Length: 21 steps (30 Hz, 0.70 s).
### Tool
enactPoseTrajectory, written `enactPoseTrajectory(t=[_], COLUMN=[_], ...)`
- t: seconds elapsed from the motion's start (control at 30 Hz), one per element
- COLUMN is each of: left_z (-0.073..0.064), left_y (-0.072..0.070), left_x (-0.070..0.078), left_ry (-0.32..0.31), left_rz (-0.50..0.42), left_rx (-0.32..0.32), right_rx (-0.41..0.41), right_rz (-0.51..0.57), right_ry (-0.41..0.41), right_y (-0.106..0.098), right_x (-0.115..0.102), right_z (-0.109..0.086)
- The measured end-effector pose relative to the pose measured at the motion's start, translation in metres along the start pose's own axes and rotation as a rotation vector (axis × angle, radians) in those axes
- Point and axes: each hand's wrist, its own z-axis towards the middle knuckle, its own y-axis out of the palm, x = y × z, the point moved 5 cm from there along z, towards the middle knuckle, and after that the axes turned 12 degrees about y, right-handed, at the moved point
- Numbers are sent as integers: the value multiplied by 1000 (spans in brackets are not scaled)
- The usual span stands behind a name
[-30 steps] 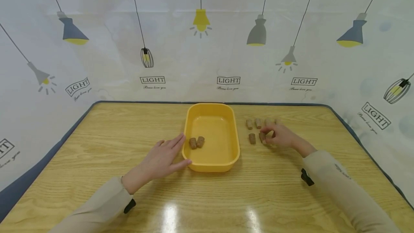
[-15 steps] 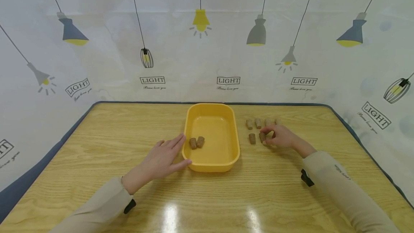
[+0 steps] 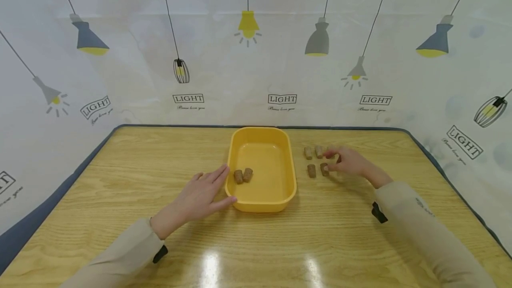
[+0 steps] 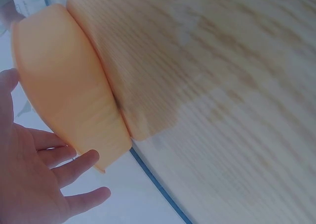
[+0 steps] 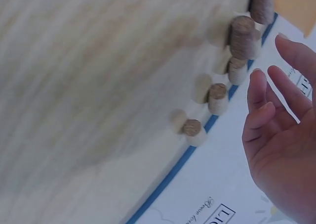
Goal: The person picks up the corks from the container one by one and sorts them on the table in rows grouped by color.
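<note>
My left hand (image 3: pixel 200 197) lies against the left side of a yellow plastic bin (image 3: pixel 291 181), fingers spread and touching its rim. In the left wrist view the fingers of that hand (image 4: pixel 34 174) look loosely extended beside the bin wall (image 4: pixel 69 75). Two brown corks (image 3: pixel 248 175) stand near each other inside the bin at its left. My right hand (image 3: pixel 350 162) hovers over the corks on the right, its thumb close to a front-row cork (image 3: pixel 324 170). The right wrist view shows this hand (image 5: pixel 281 135) with bent, parted fingers and nothing between them.
Another front-row cork (image 3: pixel 311 171) stands nearer the bin. Behind it is a row of paler corks (image 3: pixel 307 153), partly hidden by my right hand. The wooden table (image 3: pixel 256 243) ends at a blue edge against a lamp-printed backdrop (image 3: pixel 224 57).
My right hand has let go of the front-row cork that it pinched; its fingers have parted and risen slightly. The left hand and the bin have stayed put.
</note>
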Motion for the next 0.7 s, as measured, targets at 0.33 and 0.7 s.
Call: enactPoseTrajectory(t=[0.33,0.7], left_z=[0,0], left_y=[0,0], left_x=[0,-1], left_ry=[-3,-4], left_rz=[-1,-4], left_rx=[-12,-11], right_rx=[52,-4], right_rz=[10,26], right_ry=[-49,6], right_y=[-22,-29], right_x=[-28,-67], right_z=[12,25])
